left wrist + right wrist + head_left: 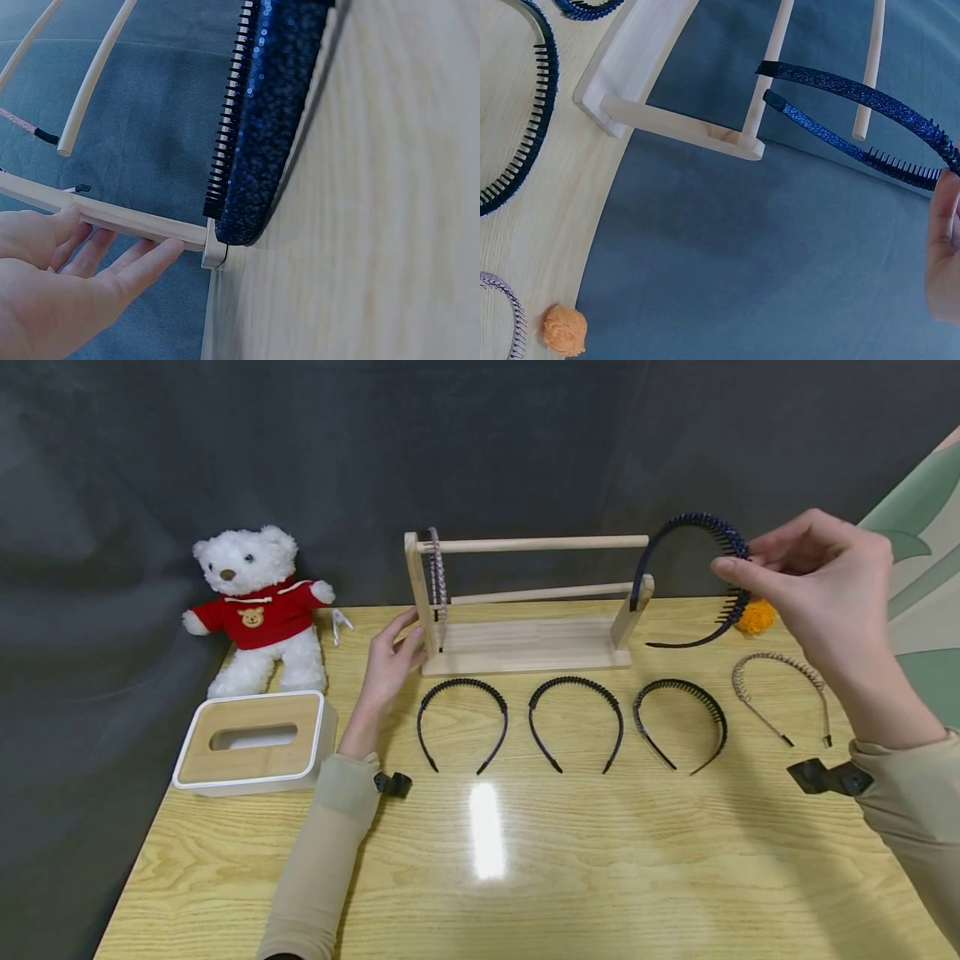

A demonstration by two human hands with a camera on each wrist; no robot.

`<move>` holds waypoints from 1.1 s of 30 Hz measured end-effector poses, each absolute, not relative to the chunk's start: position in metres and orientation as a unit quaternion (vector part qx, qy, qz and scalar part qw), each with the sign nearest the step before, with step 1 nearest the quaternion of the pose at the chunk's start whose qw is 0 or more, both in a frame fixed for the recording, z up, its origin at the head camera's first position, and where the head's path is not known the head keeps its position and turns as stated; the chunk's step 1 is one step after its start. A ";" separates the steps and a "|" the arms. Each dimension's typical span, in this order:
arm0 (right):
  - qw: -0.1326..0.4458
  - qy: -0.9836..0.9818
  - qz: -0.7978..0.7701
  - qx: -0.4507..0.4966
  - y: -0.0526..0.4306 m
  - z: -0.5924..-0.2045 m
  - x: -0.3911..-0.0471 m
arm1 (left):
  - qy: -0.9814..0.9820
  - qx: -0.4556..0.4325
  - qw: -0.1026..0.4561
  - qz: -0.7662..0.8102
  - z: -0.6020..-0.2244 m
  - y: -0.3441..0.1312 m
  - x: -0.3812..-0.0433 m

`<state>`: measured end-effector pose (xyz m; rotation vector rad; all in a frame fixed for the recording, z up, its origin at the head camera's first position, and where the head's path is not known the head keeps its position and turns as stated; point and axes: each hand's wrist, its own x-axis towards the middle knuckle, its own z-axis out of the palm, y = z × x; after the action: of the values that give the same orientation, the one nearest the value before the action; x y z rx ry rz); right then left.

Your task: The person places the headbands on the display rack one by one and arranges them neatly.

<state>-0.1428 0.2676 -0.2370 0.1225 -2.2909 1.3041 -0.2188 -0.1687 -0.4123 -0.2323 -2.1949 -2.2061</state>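
My right hand (pixel 832 577) pinches a glittery dark blue toothed headband (pixel 701 518) between thumb and fingers, up beside the right end of a wooden headband rack (pixel 525 643). In the right wrist view, the blue headband's (pixel 840 86) two tips overlap one of the rack's bars (pixel 776 52). My left hand (pixel 390 652) is at the rack's left post; in the left wrist view its extended fingers (pixel 154 262) touch the post's (pixel 135 221) outer side. A pinkish headband (pixel 438 568) hangs on the rack's left end.
Three dark headbands (pixel 462 682) lie in a row before the rack, with a beige one (pixel 780 657) at right. An orange ball-like item (pixel 757 617) sits behind it. At left are a white teddy bear (pixel 262 618) in red, a tissue box (pixel 251 760) and a small white item (pixel 340 624).
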 end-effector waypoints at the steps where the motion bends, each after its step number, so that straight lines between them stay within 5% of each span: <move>1: 0.249 -0.840 0.481 0.046 0.267 -0.237 -0.144 | -0.704 -0.074 0.010 -0.707 -0.412 -0.169 -0.219; 33: 0.278 -0.817 0.499 0.080 0.240 -0.230 -0.170 | -0.704 -0.071 0.009 -0.707 -0.415 -0.169 -0.220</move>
<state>-0.1702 0.2402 -0.2298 0.2157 -2.1930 1.3392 -0.2203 -0.1688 -0.4148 -0.2224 -2.1978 -2.2072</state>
